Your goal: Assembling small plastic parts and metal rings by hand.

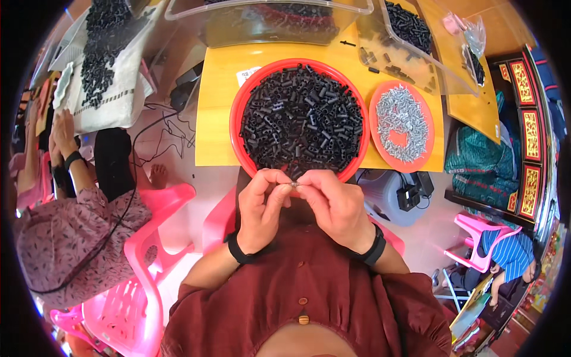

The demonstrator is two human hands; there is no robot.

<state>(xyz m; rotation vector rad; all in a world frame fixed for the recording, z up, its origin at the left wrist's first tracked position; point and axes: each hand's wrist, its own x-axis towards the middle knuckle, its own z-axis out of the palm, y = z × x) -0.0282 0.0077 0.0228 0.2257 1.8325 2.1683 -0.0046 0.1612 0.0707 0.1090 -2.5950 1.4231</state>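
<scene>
My left hand (262, 208) and my right hand (336, 202) meet fingertip to fingertip in front of me, at the near rim of a red round basin (237, 113). Both are closed in a pinch around one tiny greyish piece (293, 184); the fingers cover most of it, so its kind cannot be made out. Heaped in the basin are short black plastic tubes (300, 116). Just right of it, an orange-red oval plate (376, 119) holds many small silvery metal pieces (404, 122) that look like screws or pins.
The yellow table (214, 119) also bears clear plastic bins (267, 35) with more black parts. At the left, a co-worker's hands (62, 128) are by a white cloth (113, 107) piled with black parts. Pink chairs (148, 262) and a cable (169, 128) lie leftward; another person (505, 256) sits far right.
</scene>
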